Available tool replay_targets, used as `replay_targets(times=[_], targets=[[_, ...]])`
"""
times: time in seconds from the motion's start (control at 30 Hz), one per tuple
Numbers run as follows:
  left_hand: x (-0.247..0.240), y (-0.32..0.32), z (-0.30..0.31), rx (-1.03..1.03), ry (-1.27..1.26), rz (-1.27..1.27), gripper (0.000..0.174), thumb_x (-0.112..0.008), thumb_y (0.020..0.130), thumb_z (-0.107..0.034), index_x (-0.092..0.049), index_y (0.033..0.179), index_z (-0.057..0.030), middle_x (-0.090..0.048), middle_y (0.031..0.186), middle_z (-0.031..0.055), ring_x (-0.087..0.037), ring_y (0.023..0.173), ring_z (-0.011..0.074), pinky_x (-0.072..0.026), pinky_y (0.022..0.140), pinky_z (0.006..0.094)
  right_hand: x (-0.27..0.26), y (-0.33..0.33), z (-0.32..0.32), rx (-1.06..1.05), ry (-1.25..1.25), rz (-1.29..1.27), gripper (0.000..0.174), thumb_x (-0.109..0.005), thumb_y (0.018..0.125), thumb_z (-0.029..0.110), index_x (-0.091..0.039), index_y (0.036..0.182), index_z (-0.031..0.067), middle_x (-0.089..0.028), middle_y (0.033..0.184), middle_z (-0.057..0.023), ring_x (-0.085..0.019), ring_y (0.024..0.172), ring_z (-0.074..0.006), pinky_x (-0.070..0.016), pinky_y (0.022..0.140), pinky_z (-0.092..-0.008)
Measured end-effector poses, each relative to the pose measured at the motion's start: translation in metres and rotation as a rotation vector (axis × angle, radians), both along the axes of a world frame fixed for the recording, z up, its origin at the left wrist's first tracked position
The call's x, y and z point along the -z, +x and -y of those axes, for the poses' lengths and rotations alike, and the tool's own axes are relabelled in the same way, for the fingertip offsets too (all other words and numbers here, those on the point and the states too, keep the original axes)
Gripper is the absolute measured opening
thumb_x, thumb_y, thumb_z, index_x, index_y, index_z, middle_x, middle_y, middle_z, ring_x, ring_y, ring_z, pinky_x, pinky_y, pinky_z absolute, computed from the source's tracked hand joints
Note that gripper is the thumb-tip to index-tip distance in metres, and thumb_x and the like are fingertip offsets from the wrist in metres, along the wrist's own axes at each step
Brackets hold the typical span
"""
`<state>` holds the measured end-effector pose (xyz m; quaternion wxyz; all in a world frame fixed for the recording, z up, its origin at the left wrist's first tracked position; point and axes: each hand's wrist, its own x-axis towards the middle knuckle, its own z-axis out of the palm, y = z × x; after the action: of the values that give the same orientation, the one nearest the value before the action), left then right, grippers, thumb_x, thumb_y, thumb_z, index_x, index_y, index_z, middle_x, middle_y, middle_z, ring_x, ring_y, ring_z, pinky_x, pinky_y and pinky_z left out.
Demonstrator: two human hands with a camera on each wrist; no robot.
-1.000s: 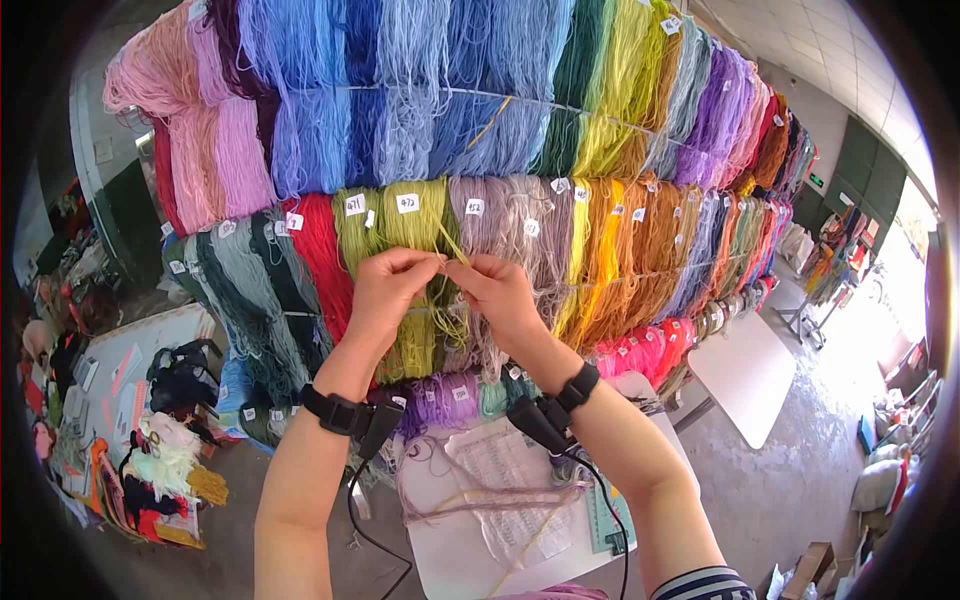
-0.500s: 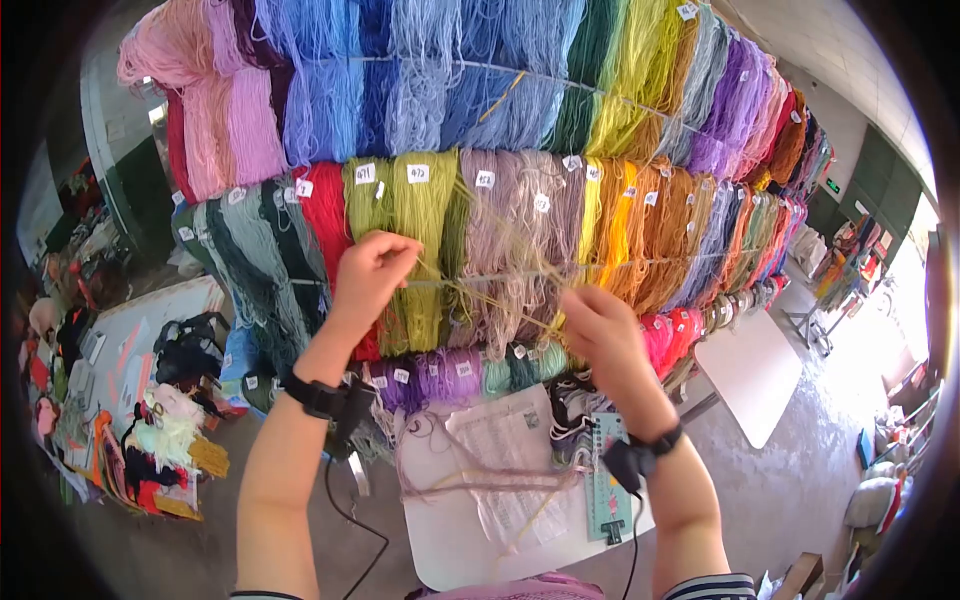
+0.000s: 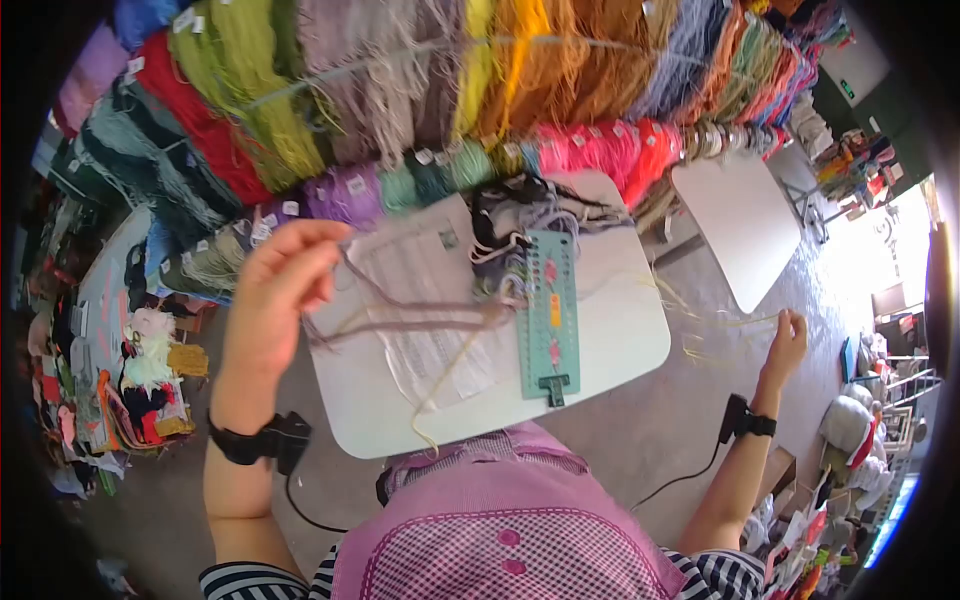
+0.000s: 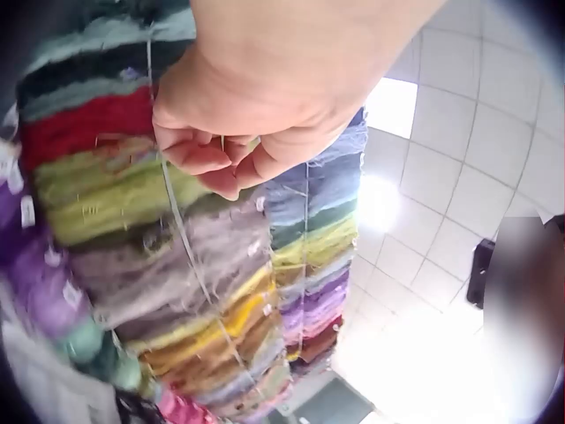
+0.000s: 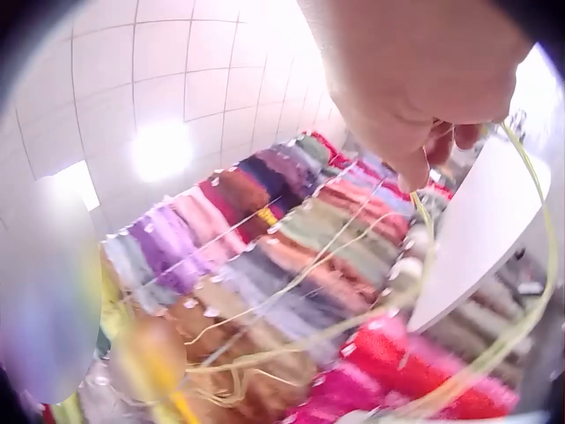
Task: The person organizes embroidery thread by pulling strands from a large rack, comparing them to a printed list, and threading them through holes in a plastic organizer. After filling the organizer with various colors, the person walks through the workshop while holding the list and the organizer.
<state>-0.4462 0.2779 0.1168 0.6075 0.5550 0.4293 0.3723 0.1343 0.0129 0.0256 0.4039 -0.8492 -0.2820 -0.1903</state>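
Observation:
My right hand (image 3: 788, 345) is stretched far out to the right, beyond the white table. Its fingers pinch several thin yellow-green yarn strands (image 5: 521, 327), which trail back to the left in loose loops. My left hand (image 3: 280, 295) hovers over the left part of the table with fingers loosely curled, and no strand shows hanging from it. In the left wrist view this left hand (image 4: 256, 115) overlaps the hanging skeins. Olive-green skeins (image 3: 235, 90) hang on the rack, up and to the left, beside a red one (image 3: 185, 110).
The white table (image 3: 640, 330) carries a printed sheet (image 3: 430, 360), mauve yarn (image 3: 410, 325), a teal punched card (image 3: 550, 350) with a black clip, and dark yarn (image 3: 500, 215). Another white table (image 3: 740, 220) stands at right. Pink and purple yarn (image 3: 340, 190) lines the lower rack.
Both hands were together at the olive skeins; they have parted. The right hand swung far right and down, drawing the strands out, while the left lowered. The head view tilted down.

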Motion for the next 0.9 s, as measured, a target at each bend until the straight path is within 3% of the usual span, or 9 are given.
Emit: replay_targets(times=[0.07,0.13,0.3,0.37,0.43,0.6,0.73,0.8,0.9], targets=[[0.026,0.039,0.02,0.121,-0.124,-0.023,0.019,-0.059,0.092,-0.015,-0.065,0.107,-0.0039,-0.056,0.077,-0.0063,-0.05,0.063,0.0006,-0.0336,0.053,0.0147,-0.004,-0.02,-0.02,-0.06,0.148,-0.029,0.017,-0.061,0.09,0.016,-0.066,0.086,0.0011,-0.062,0.077,-0.0029,-0.054,0.071,-0.0129,-0.0437,0.068,-0.0272],[0.06,0.076,0.036,0.258,-0.279,-0.043,0.02,-0.06,0.092,-0.017,-0.066,0.107,-0.0051,-0.058,0.081,-0.0057,-0.051,0.064,0.0013,-0.0367,0.056,0.0151,0.002,-0.055,-0.046,-0.353,0.356,-0.327,0.014,-0.058,0.092,0.014,-0.065,0.087,0.0039,-0.062,0.078,-0.0018,-0.054,0.073,-0.0101,-0.043,0.068,-0.0248],[0.142,0.129,0.063,0.302,-0.534,-0.085,0.028,-0.059,0.093,-0.019,-0.063,0.116,-0.0048,-0.062,0.09,-0.0007,-0.054,0.065,0.0036,-0.0402,0.054,0.0173,0.044,-0.193,-0.094,-0.714,-0.042,-0.364,0.008,-0.068,0.085,0.004,-0.067,0.093,0.007,-0.067,0.09,-0.0026,-0.061,0.082,-0.0129,-0.0475,0.067,-0.0258],[0.152,0.138,0.073,0.267,-0.62,-0.096,0.032,-0.058,0.093,-0.019,-0.059,0.121,-0.0039,-0.062,0.091,0.0012,-0.055,0.064,0.0045,-0.0404,0.053,0.0177,0.067,-0.231,-0.106,-0.979,-0.054,-0.528,0.009,-0.059,0.091,0.003,-0.062,0.099,0.0035,-0.069,0.09,-0.0062,-0.064,0.081,-0.0153,-0.0501,0.067,-0.0282],[0.156,0.144,0.081,0.162,-0.627,-0.07,0.04,-0.058,0.092,-0.018,-0.052,0.128,-0.001,-0.062,0.092,0.0045,-0.056,0.062,0.006,-0.0403,0.05,0.0185,0.063,-0.257,-0.112,-1.02,-0.159,-0.83,0.017,-0.057,0.092,0.004,-0.054,0.109,0.0013,-0.07,0.083,-0.0109,-0.063,0.065,-0.0158,-0.0506,0.064,-0.0275],[0.162,0.147,0.081,0.14,-0.624,0.038,0.043,-0.059,0.092,-0.017,-0.048,0.129,0.0012,-0.061,0.089,0.0044,-0.053,0.059,0.0061,-0.0366,0.046,0.0194,0.08,-0.268,-0.133,-0.85,-0.187,-1.032,0.007,-0.059,0.09,0.007,-0.062,0.092,0.0007,-0.068,0.075,-0.0094,-0.062,0.062,-0.0153,-0.049,0.057,-0.0292],[0.158,0.147,0.082,0.175,-0.597,0.132,0.037,-0.06,0.093,-0.018,-0.053,0.125,-0.0011,-0.06,0.085,0.0024,-0.051,0.057,0.0056,-0.033,0.045,0.0198,0.093,-0.27,-0.138,-0.848,-0.202,-0.794,0.007,-0.063,0.087,0.008,-0.065,0.087,0.001,-0.066,0.075,-0.008,-0.061,0.062,-0.0146,-0.0485,0.056,-0.0295],[0.159,0.146,0.082,0.173,-0.589,0.14,0.033,-0.06,0.094,-0.019,-0.055,0.121,-0.0019,-0.059,0.083,0.0014,-0.05,0.056,0.0054,-0.0331,0.045,0.0197,0.096,-0.274,-0.137,-1.002,-0.129,-0.184,0.016,-0.069,0.081,0.006,-0.064,0.095,0.0008,-0.062,0.076,-0.002,-0.055,0.061,-0.0056,-0.043,0.051,-0.0244],[0.158,0.14,0.075,0.204,-0.524,0.112,0.026,-0.06,0.095,-0.02,-0.06,0.113,-0.0023,-0.06,0.081,0.0004,-0.052,0.057,0.0055,-0.0362,0.047,0.0196,0.072,-0.281,-0.13,-0.982,-0.201,-0.514,0.024,-0.073,0.074,0.01,-0.066,0.095,0.0022,-0.061,0.079,-0.0056,-0.054,0.06,-0.0105,-0.0469,0.056,-0.0271]])
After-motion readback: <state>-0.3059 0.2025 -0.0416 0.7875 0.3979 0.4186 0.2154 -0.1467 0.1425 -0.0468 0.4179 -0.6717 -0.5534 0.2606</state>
